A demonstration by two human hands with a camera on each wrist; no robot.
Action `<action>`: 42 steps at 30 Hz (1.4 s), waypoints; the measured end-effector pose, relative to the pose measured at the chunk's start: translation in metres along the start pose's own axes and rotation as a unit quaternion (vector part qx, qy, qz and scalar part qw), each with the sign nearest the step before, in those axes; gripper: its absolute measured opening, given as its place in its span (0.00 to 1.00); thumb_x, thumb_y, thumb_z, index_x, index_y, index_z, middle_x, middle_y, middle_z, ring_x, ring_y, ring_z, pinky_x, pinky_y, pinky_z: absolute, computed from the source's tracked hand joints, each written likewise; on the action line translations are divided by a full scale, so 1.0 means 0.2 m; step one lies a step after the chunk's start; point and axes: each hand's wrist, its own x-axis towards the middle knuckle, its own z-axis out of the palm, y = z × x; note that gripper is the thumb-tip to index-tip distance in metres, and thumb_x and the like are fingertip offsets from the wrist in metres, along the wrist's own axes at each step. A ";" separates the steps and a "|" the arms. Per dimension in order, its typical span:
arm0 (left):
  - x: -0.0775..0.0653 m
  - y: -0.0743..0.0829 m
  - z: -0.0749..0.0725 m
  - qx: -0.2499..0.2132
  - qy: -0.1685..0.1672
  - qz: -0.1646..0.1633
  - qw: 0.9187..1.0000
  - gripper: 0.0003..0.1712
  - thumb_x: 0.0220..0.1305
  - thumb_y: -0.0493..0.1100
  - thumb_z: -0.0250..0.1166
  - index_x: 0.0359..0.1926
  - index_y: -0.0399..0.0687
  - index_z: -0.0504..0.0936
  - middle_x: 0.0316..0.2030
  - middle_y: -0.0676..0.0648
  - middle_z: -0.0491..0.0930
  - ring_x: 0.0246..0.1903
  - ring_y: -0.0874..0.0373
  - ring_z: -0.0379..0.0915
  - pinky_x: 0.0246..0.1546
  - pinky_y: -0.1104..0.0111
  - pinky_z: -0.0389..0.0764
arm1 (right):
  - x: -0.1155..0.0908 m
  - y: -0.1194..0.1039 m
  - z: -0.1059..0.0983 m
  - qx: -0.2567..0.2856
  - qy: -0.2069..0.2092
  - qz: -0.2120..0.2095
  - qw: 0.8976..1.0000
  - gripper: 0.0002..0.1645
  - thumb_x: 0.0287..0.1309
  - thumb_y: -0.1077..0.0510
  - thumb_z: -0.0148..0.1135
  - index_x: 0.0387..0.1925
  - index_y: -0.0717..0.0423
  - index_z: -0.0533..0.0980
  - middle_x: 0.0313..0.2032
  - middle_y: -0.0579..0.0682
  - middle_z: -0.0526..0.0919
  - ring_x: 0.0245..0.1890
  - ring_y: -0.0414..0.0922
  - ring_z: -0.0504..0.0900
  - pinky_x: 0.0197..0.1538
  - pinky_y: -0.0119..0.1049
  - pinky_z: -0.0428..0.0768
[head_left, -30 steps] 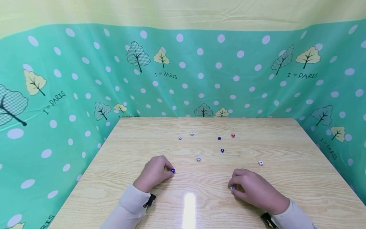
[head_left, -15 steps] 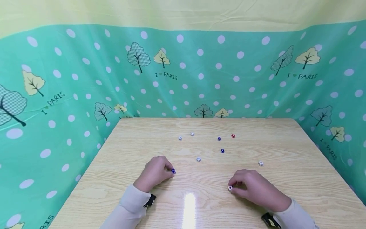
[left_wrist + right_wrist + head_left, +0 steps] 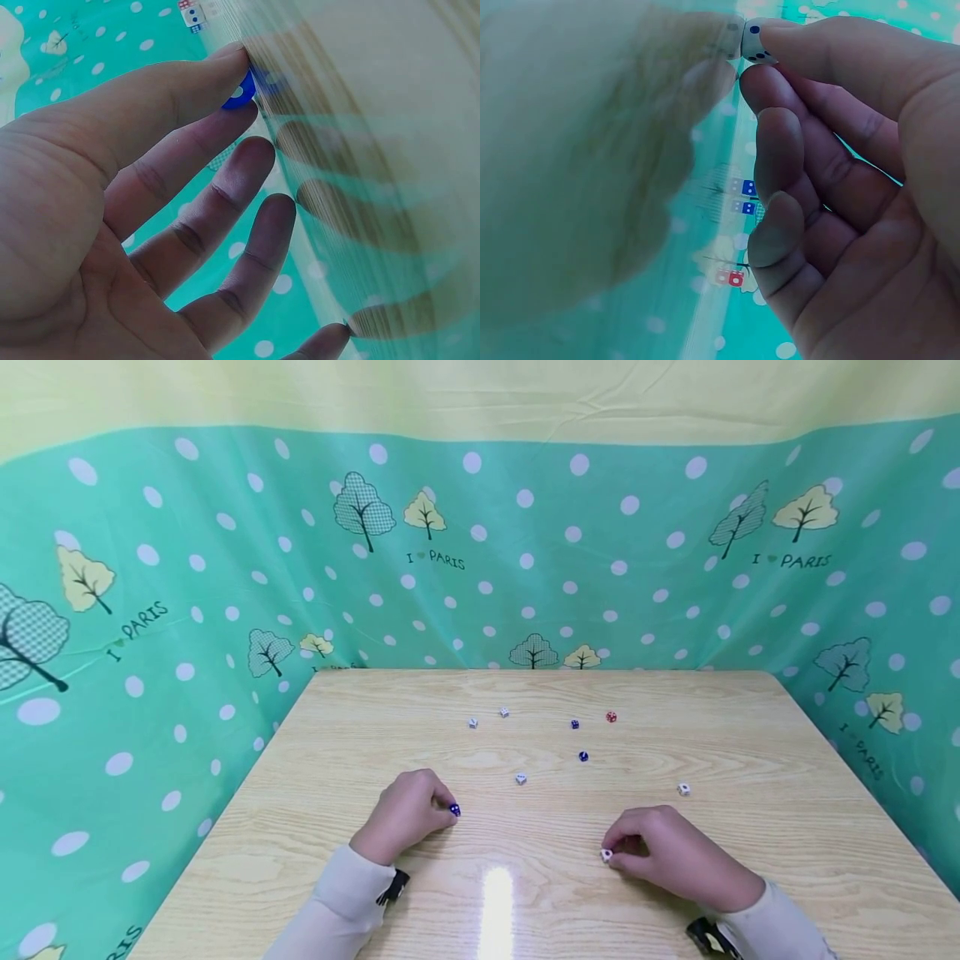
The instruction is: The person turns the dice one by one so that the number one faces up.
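My left hand (image 3: 408,814) rests low on the table and pinches a blue die (image 3: 454,810) between thumb and index finger. In the left wrist view that blue die (image 3: 240,93) is partly covered by the thumb, and the other fingers are spread with tips at the tabletop. On the right side, my right hand (image 3: 667,856) pinches a white die (image 3: 607,856) by thumb and index finger at table level. Dark pips show on this white die (image 3: 759,43) in the right wrist view. Ahead of the right hand lies another white die (image 3: 684,789).
Farther back on the wooden table (image 3: 360,718) lie a white die (image 3: 521,779) and two more white dice at the back. Two blue dice, one a blue die (image 3: 583,757), and a red die (image 3: 611,717) sit right of them. A dotted green curtain (image 3: 480,568) surrounds the table.
The white die in my right fingers has turned to show another face, and the right fingertips have shifted slightly. The left hand and the loose dice stay in place.
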 end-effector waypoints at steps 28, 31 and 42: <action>0.01 -0.01 0.00 0.000 -0.001 -0.005 1.000 0.08 0.48 0.44 0.83 0.28 0.57 0.91 0.33 0.58 0.84 0.34 0.61 0.78 0.35 0.64 0.78 | -0.01 -0.02 0.00 -0.049 0.010 -0.016 0.999 0.12 0.55 0.55 0.78 0.36 0.31 0.86 0.34 0.28 0.77 0.33 0.29 0.74 0.37 0.28 0.77; 0.00 -0.01 0.00 0.000 -0.001 -0.004 1.000 0.08 0.48 0.44 0.83 0.27 0.57 0.90 0.33 0.58 0.84 0.34 0.61 0.78 0.34 0.64 0.78 | -0.01 -0.03 0.00 -0.047 0.011 -0.017 0.999 0.11 0.56 0.54 0.77 0.35 0.31 0.86 0.34 0.28 0.77 0.33 0.29 0.74 0.37 0.28 0.77; 0.00 0.00 -0.01 -0.006 -0.007 -0.001 1.000 0.08 0.48 0.43 0.83 0.27 0.56 0.91 0.34 0.57 0.85 0.35 0.60 0.78 0.35 0.62 0.79 | -0.02 0.01 -0.04 -0.056 0.044 0.015 0.997 0.07 0.60 0.51 0.75 0.38 0.31 0.85 0.36 0.27 0.79 0.37 0.29 0.78 0.43 0.31 0.81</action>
